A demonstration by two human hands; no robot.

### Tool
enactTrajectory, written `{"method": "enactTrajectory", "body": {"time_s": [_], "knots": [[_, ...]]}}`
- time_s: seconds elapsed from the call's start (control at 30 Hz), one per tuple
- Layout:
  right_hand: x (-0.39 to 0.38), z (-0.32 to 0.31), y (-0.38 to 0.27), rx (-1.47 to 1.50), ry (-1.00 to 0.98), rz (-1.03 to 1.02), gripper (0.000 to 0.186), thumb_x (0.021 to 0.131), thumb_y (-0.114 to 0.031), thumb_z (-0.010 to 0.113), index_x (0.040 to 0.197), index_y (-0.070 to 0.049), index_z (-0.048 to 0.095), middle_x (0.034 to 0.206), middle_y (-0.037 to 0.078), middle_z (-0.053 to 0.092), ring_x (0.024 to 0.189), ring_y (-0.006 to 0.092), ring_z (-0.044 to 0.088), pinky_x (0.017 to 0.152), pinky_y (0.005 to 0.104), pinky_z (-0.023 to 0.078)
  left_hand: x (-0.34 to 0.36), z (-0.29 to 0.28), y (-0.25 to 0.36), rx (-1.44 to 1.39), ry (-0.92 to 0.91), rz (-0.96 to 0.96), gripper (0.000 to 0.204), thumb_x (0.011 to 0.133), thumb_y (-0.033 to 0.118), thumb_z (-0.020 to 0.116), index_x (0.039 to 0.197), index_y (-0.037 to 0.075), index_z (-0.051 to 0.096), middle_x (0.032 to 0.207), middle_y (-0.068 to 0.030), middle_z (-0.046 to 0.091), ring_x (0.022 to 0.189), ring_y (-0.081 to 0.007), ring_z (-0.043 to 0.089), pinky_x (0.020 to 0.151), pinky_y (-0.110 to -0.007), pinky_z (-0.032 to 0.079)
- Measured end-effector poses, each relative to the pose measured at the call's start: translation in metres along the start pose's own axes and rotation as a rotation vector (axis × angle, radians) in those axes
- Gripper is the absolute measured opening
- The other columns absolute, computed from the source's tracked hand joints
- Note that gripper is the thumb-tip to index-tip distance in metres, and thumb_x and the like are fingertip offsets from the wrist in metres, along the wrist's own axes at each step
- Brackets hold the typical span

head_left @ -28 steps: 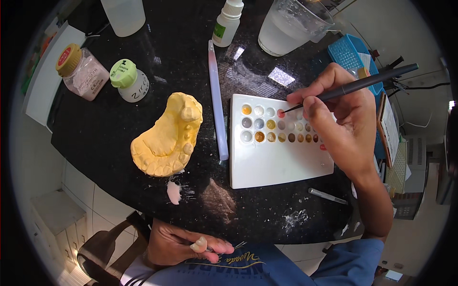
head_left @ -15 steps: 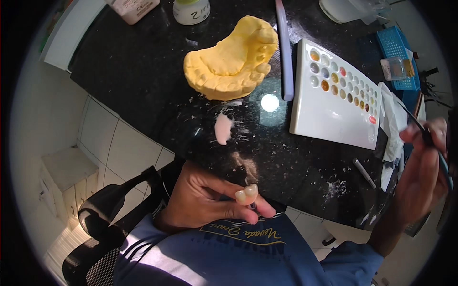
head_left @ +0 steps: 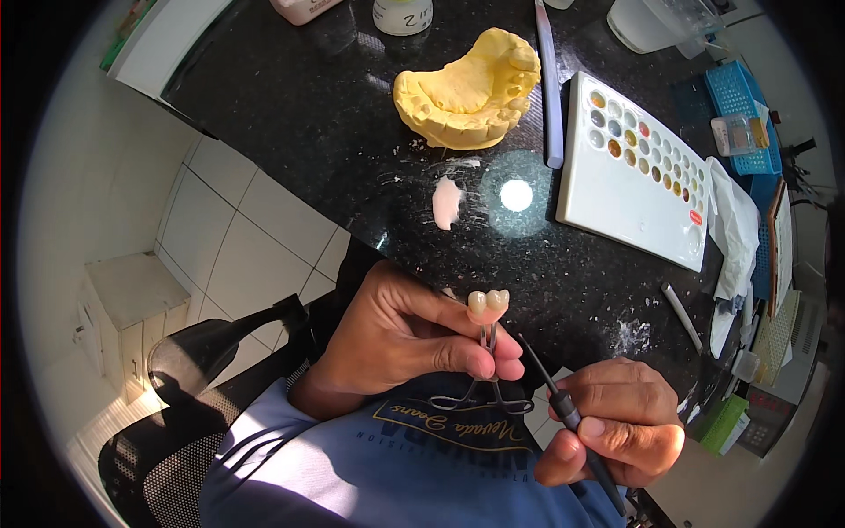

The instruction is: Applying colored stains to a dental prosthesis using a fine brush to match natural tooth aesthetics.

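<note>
My left hand [head_left: 400, 343] is closed around a locking forceps [head_left: 489, 336] with ring handles, which hang down in front of my shirt. At its upper end sits a pair of joined, glossy tooth crowns [head_left: 488, 304]. In my right hand [head_left: 625, 422] a dark, slim brush [head_left: 565, 408] is pinched between thumb and fingers. Its thin tip points up and left, close to the left fingertips but apart from the crowns. Beyond the hands, a yellow dental cast [head_left: 466, 101] rests on the black speckled worktop [head_left: 352, 167], with a pale pink patch [head_left: 446, 204] nearer me.
A white palette [head_left: 629, 207] with small wells of coloured paste lies to the right, beside a long lilac stick [head_left: 552, 97]. Crumpled white tissue [head_left: 732, 229], a grey pen-like tool [head_left: 682, 317] and a blue basket [head_left: 735, 97] are farther right. A jar [head_left: 403, 16] stands at the back.
My right hand has come down and left with the brush, from beside the tissue to near my left hand. My left hand has risen slightly, turning the crowns upright and showing the forceps.
</note>
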State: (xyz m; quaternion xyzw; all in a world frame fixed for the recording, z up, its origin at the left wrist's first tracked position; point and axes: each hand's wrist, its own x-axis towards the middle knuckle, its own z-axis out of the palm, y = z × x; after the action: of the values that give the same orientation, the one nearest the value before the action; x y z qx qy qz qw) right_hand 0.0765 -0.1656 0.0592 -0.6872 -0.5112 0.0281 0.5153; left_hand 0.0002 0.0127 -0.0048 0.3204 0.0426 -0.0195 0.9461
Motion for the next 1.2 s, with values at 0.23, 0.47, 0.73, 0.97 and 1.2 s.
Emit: {"method": "enactTrajectory", "body": {"time_s": [0.23, 0.47, 0.73, 0.97, 1.2], "knots": [[0.0021, -0.0014, 0.0015, -0.032, -0.064, 0.017, 0.037, 0.067, 0.003, 0.063, 0.100, -0.004, 0.049, 0.080, 0.009, 0.054, 0.063, 0.0215, 0.061, 0.054, 0.0293, 0.054, 0.0011, -0.0016, 0.0001, 0.007, 0.001, -0.019, 0.020, 0.074, -0.006, 0.067, 0.093, -0.006, 0.063, 0.086, -0.0213, 0.065, 0.083, -0.0248, 0.066, 0.075, -0.033, 0.056], [0.0046, -0.0015, -0.0011, -0.082, -0.087, 0.044, 0.037, 0.067, 0.003, 0.065, 0.100, -0.004, 0.049, 0.079, 0.009, 0.055, 0.063, 0.0212, 0.061, 0.055, 0.0288, 0.053, 0.0030, -0.0011, -0.0007, 0.047, -0.019, 0.008, 0.016, 0.073, -0.007, 0.067, 0.089, -0.007, 0.064, 0.086, -0.0197, 0.065, 0.082, -0.0244, 0.066, 0.075, -0.032, 0.056], [0.0054, -0.0010, -0.0016, -0.084, -0.091, 0.043, 0.037, 0.067, 0.003, 0.065, 0.099, -0.003, 0.049, 0.080, 0.009, 0.054, 0.063, 0.0212, 0.062, 0.054, 0.0292, 0.053, 0.0020, 0.0008, -0.0039, -0.020, 0.003, 0.027, 0.018, 0.073, -0.007, 0.067, 0.090, -0.006, 0.064, 0.086, -0.0196, 0.064, 0.083, -0.0247, 0.066, 0.075, -0.032, 0.056], [0.0058, -0.0028, -0.0019, -0.076, -0.106, 0.061, 0.037, 0.067, 0.003, 0.065, 0.099, -0.003, 0.049, 0.081, 0.009, 0.054, 0.063, 0.0214, 0.062, 0.055, 0.0300, 0.054, 0.0034, 0.0024, -0.0018, -0.032, 0.000, 0.015, 0.019, 0.073, -0.007, 0.067, 0.092, -0.006, 0.064, 0.086, -0.0198, 0.064, 0.083, -0.0253, 0.066, 0.075, -0.033, 0.057], [0.0048, -0.0007, 0.0015, -0.052, -0.102, 0.052, 0.041, 0.066, 0.003, 0.065, 0.103, -0.004, 0.050, 0.081, 0.009, 0.054, 0.064, 0.0217, 0.062, 0.055, 0.0296, 0.054, 0.0024, -0.0027, -0.0045, -0.010, -0.032, 0.033, 0.021, 0.073, -0.007, 0.067, 0.094, -0.006, 0.063, 0.088, -0.0211, 0.064, 0.084, -0.0253, 0.066, 0.076, -0.034, 0.057]]}}
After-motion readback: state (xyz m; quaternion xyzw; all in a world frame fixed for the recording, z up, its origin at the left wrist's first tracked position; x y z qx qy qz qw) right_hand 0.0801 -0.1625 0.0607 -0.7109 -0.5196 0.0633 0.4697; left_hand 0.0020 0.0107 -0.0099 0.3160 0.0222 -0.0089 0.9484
